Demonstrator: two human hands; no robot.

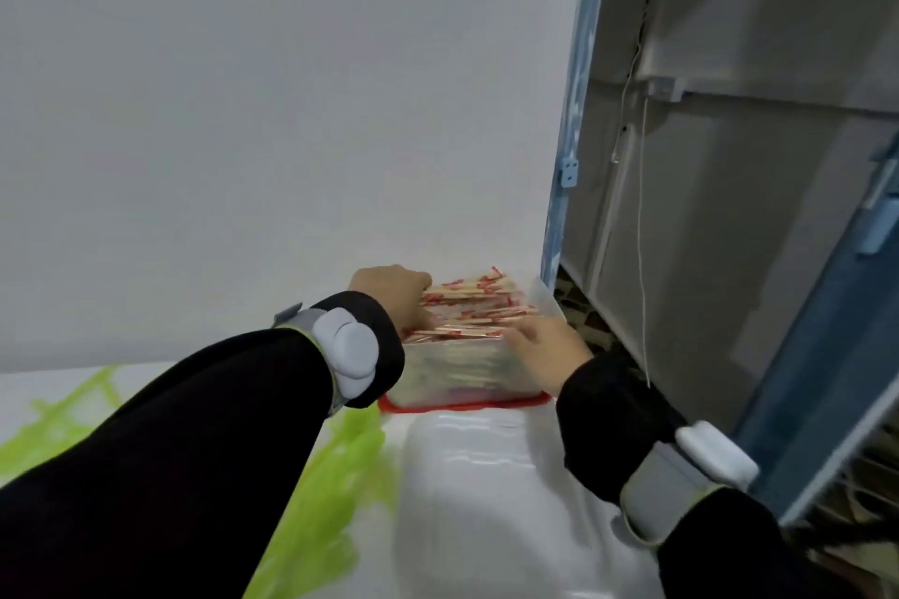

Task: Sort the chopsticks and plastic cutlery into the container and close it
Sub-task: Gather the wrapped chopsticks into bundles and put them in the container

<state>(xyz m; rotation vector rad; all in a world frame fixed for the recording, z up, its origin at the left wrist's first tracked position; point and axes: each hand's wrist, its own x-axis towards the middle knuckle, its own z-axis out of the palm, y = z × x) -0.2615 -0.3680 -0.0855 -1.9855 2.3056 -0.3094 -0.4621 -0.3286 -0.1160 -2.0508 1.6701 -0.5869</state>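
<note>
A clear plastic container (457, 370) stands near the wall on a red base (530, 401). It is piled high with wrapped chopsticks (474, 306) in red-and-white sleeves. My left hand (394, 294) curls over the left ends of the pile. My right hand (547, 350) lies against the container's right end, fingers touching the chopsticks. A translucent white lid (476, 467) lies flat on the table just in front of the container. No plastic cutlery shows.
The table (73, 384) has a white cover with green print. A white wall (292, 112) rises right behind the container. A grey and blue framed panel (729, 209) with a hanging cord (644, 258) stands close on the right.
</note>
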